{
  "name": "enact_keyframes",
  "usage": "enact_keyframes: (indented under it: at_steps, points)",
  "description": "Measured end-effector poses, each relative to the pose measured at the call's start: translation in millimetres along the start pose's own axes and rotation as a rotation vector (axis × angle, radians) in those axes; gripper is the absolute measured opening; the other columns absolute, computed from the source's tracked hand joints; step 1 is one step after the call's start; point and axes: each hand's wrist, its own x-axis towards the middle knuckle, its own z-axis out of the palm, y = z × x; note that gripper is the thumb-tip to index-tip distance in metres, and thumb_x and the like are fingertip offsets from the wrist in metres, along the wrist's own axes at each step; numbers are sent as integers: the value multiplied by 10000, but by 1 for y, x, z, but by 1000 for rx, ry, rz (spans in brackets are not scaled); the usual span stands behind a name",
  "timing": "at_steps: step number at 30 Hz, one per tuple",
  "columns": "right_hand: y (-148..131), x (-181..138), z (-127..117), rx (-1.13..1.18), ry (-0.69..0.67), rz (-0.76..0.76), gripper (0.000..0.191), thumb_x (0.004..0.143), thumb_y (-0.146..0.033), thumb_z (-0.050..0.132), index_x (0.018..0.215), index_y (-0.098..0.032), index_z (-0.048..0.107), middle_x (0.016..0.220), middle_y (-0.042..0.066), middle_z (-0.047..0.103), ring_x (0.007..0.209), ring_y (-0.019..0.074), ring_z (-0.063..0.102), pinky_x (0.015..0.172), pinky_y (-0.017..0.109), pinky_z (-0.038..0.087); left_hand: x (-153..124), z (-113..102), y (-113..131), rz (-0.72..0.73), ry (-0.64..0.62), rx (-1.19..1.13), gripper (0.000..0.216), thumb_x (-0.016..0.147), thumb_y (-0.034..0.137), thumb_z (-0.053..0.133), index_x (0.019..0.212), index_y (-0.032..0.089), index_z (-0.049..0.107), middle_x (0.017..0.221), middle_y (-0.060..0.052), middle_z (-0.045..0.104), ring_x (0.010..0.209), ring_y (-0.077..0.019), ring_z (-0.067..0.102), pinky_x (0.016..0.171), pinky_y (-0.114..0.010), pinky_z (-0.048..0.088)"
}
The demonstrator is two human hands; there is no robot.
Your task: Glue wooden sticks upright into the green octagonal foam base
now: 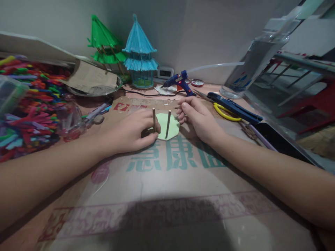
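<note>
Your hands meet on a brown cardboard sheet [167,195] with teal print. Your right hand [199,119], fingers loosely curled, grips nothing just right of the pale green paper disc [173,131] lying far-centre. Your left hand [131,135] pinches the left of 2 upright thin wooden sticks [154,118] on it.

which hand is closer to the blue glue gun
Right. The right hand rests just below the glue gun in the picture; the left hand is farther off, down-left, pinching a stick on the green disc.

Our left hand [131,134] pinches an upright wooden stick [154,118] on the pale green disc [173,129]. Our right hand [199,118] rests against the disc's edge, beside a second stick [168,123].
</note>
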Motion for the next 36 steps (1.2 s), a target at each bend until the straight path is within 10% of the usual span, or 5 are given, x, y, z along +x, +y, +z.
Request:
enact_keyframes:
  at_steps: [36]
  points:
    - [-6,-10,2,-86,25,-165,310,947,-556,651,1025,-265,580,899,4,574,834,147,607,648,260,522,-4,-2,5,81,113,58,234,902,331,664,1086,223,568,1162,-62,642,1132,-235,578,990,-404,465]
